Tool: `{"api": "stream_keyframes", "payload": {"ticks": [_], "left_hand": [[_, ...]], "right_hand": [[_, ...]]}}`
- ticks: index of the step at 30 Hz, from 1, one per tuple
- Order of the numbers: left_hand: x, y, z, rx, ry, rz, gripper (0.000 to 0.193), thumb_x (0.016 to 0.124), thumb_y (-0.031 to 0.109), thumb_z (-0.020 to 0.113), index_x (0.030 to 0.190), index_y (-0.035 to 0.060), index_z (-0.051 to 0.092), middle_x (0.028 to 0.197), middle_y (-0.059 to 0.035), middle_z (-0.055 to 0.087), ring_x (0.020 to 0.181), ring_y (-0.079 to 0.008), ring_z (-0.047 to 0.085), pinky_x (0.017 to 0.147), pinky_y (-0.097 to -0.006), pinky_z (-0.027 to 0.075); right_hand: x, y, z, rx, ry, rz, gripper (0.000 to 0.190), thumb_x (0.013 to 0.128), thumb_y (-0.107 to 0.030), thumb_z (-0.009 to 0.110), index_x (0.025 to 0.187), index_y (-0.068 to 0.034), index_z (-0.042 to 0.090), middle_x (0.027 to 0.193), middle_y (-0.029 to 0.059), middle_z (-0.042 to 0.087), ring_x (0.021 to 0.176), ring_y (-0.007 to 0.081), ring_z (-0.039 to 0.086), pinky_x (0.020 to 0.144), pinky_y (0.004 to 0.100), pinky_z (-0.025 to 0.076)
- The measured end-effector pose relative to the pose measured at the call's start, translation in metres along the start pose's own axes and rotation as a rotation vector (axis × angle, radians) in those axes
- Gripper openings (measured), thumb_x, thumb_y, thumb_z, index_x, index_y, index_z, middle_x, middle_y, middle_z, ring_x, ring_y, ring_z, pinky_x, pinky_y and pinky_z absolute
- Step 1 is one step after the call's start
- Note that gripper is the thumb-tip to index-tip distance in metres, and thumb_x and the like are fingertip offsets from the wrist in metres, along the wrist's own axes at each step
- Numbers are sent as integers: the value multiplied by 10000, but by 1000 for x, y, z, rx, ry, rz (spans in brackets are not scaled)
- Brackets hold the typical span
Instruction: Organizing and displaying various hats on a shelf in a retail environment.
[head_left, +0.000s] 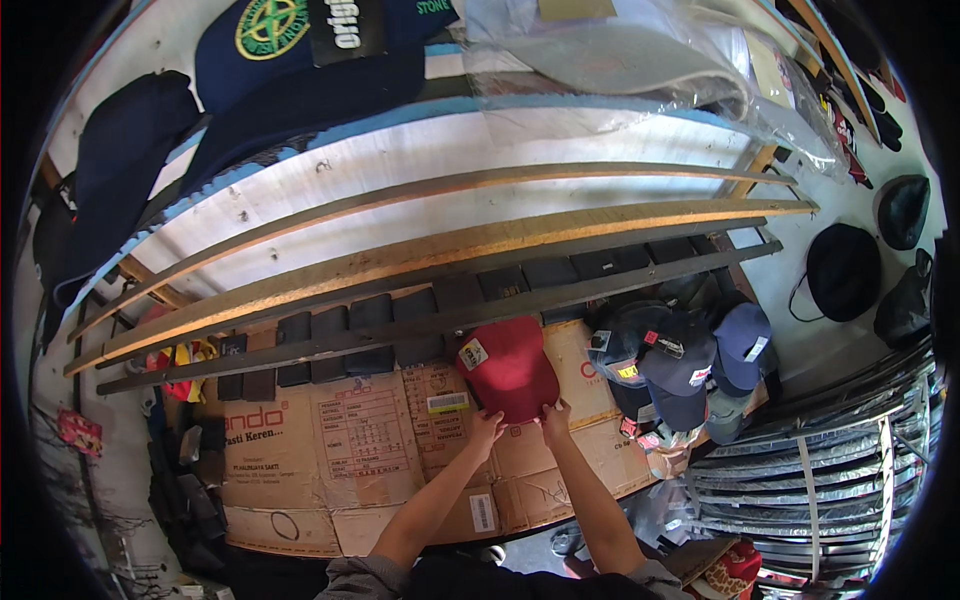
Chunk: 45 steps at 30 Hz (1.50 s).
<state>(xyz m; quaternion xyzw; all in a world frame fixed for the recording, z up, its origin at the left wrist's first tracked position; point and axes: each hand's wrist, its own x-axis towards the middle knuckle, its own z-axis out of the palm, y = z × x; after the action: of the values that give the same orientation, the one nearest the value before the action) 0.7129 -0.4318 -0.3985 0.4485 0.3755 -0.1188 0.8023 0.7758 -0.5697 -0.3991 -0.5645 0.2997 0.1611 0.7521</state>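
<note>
A dark red baseball cap (517, 367) with a sticker on its side lies in front of me over a surface covered with flattened cardboard (367, 442). Its brim points towards me. My left hand (487, 426) pinches the left edge of the brim between thumb and fingers. On the brim's right edge my right hand (553, 421) has a similar grip. To the right of the cap are stacked dark caps (679, 360) with tags. Behind it runs a row of dark wallets (371, 315), partly hidden by a wooden rail.
Long wooden rails (450, 232) cross above the wallets. Higher up, a blue-edged shelf (360, 124) holds navy caps (315, 82) and a plastic-wrapped grey cap (622, 64). Black hats (844, 271) hang at the right. Dark folded items (180, 480) sit at the left edge.
</note>
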Motion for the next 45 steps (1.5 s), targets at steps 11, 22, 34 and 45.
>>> {"api": "stream_keyframes", "payload": {"ticks": [11,22,34,45], "left_hand": [[-56,-38,-15,83,-82,139,359,829,282,568,1115,125,417,1001,26,467,851,-81,443,725,-244,379],[-211,-98,-80,109,-257,340,384,864,216,517,1212,106,400,1014,-11,523,852,-90,507,723,-235,433],[-364,-101,-155,-205,-24,580,303,869,158,492,1158,93,429,1071,-48,526,905,-160,565,795,-316,476],[-466,-103,-261,-502,227,862,217,884,132,455,1095,80,448,989,-37,560,890,-157,576,780,-311,490]], "right_hand": [[-59,8,-58,222,-293,81,428,787,31,472,1173,-41,301,1082,127,471,890,214,520,720,329,452],[-180,32,-133,88,-547,52,333,807,26,476,1104,-106,403,1026,90,539,904,178,533,737,313,441],[-319,30,-62,-71,-950,-23,349,806,27,517,1112,-108,418,953,45,559,849,135,550,695,246,456],[-432,84,61,-243,-1347,48,375,816,-6,519,1144,-89,358,1027,119,548,968,199,533,846,340,428]]}}
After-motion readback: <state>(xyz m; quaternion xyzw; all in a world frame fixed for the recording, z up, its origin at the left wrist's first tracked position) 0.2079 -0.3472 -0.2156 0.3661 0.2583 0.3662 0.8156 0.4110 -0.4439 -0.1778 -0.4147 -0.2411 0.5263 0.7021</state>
